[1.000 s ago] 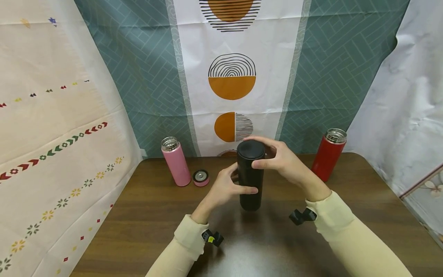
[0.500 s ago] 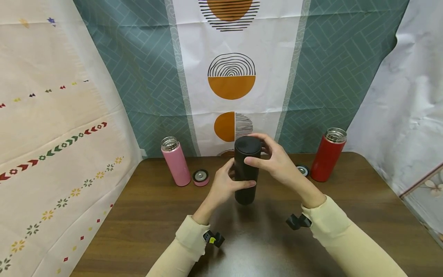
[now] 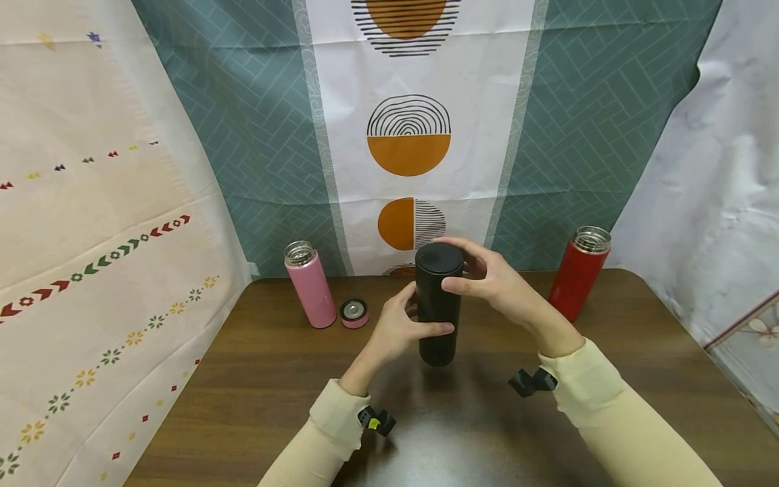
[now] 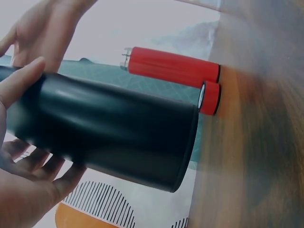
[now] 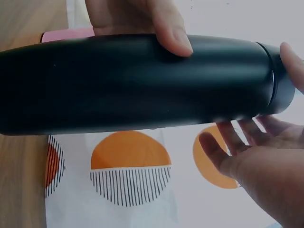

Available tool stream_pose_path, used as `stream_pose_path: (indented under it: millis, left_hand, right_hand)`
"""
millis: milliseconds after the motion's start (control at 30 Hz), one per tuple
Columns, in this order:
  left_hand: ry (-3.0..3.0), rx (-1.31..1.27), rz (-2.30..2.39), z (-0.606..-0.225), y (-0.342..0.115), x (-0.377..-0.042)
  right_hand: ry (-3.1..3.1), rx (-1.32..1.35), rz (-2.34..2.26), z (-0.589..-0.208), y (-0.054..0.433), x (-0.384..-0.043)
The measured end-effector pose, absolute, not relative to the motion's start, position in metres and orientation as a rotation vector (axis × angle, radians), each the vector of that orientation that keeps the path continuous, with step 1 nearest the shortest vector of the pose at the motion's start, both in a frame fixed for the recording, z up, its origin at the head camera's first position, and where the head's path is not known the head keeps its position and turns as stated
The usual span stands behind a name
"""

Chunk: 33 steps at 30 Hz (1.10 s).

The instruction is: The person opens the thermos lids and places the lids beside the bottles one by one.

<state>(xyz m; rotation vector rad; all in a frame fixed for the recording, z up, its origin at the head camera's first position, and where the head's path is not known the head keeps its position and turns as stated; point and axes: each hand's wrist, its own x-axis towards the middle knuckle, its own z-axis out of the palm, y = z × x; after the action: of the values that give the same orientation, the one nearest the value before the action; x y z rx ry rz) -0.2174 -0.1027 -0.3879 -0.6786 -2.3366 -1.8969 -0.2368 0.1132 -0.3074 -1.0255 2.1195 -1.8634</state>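
A tall black thermos bottle [image 3: 437, 304] stands upright between both hands, its base lifted off the table. My left hand [image 3: 395, 330] grips the middle of its body, thumb across the near side and fingers behind. At the top, my right hand [image 3: 496, 279] holds the black lid [image 3: 439, 258] between thumb and fingers. The right wrist view shows a thin seam between lid [image 5: 283, 88] and body, with the right thumb on the lid. Also in that view, the left thumb [image 5: 178, 40] lies along the bottle's side.
An uncapped pink bottle [image 3: 312, 291] stands at the back left beside its pink lid [image 3: 353, 314], underside up. At the back right is an uncapped red bottle [image 3: 577, 279]; its red lid [image 4: 210, 98] shows beside it in the left wrist view. Patterned cloths hang behind the wooden table [image 3: 274, 406].
Both hands and the black bottle shifted slightly up and left, then back right and down. The red lid, seen past the right wrist half a second ago, is hidden again in the head view.
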Motion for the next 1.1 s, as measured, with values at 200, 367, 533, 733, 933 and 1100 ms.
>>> stream_pose_path:
  millis: [200, 367, 533, 733, 933, 1100]
  left_hand:
    - [-2.320, -0.639, -1.884, -0.390, -0.102, -0.217]
    - [-2.321, -0.629, -1.900, -0.390, -0.102, -0.216]
    - [-2.317, -0.652, -1.905, -0.390, -0.102, -0.216]
    - [-2.317, -0.679, -1.895, -0.390, -0.102, -0.216]
    - [-2.312, -0.673, -1.890, -0.388, -0.102, -0.216]
    - [-2.308, -0.656, -1.898, -0.387, -0.102, -0.215]
  right_hand:
    - [2.362, -0.956, -1.848, -0.311, 0.103, -0.228]
    - [2.438, -0.890, -1.887, -0.313, 0.097, -0.225]
    - [2.340, -0.928, -1.888, -0.311, 0.102, -0.227]
    - [2.065, -1.025, -1.876, -0.310, 0.111, -0.234]
    - [2.223, -1.024, -1.846, -0.310, 0.108, -0.231]
    - [2.406, -0.952, -1.865, -0.311, 0.101, -0.227]
